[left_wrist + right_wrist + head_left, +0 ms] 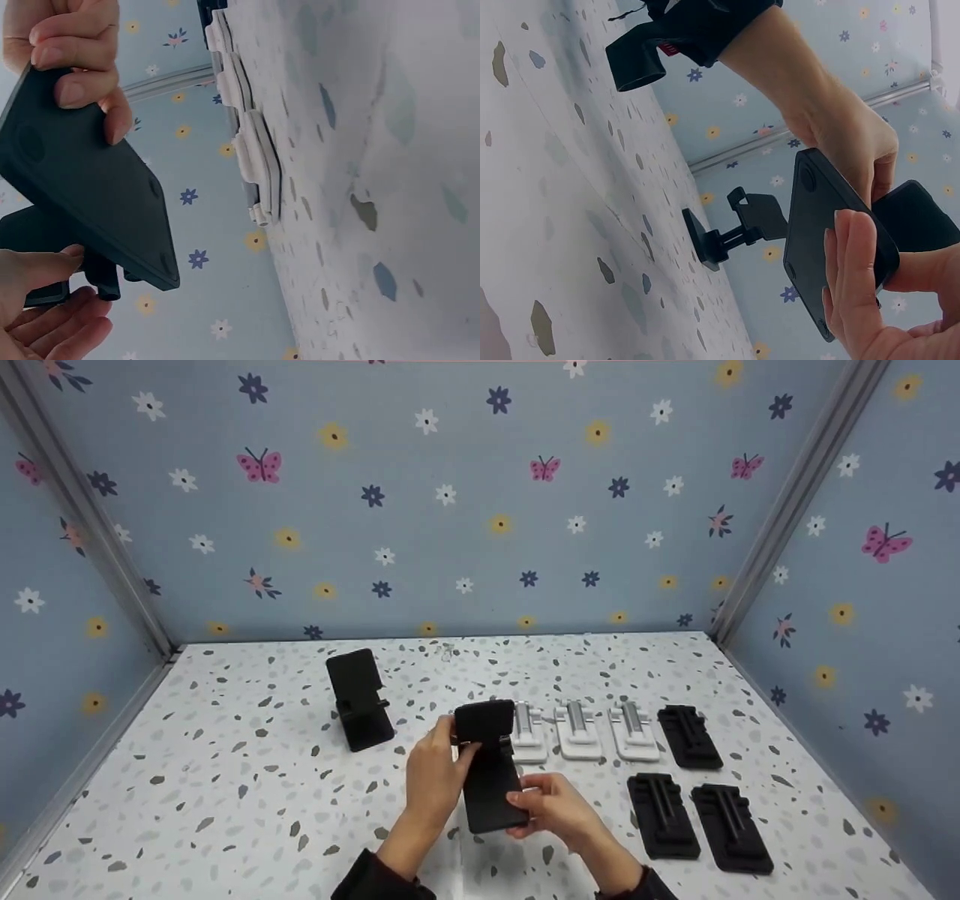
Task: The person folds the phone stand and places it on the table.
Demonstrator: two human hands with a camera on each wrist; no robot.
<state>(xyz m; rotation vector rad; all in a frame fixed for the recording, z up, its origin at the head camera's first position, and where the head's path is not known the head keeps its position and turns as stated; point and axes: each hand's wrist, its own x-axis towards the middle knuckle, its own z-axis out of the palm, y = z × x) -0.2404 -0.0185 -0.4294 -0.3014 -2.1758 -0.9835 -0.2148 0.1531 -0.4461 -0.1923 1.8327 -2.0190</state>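
A black folding phone stand (491,795) is held up off the table with its support plate (484,720) unfolded from the base. My left hand (433,772) pinches it near the hinge, thumb in front. With thumb and fingers, my right hand (555,810) grips the lower right edge of the base. In the left wrist view, the underside of the base (90,172) shows round pads at its corners. The right wrist view shows my right fingers (855,262) lying along that underside.
Another black phone stand (358,697) stands unfolded at the back left. Folded white stands (577,731) form a row behind the held one, with a folded black stand (690,737) at its right end. Two folded black stands (664,816) lie nearer, at right. Patterned walls (480,547) enclose the table.
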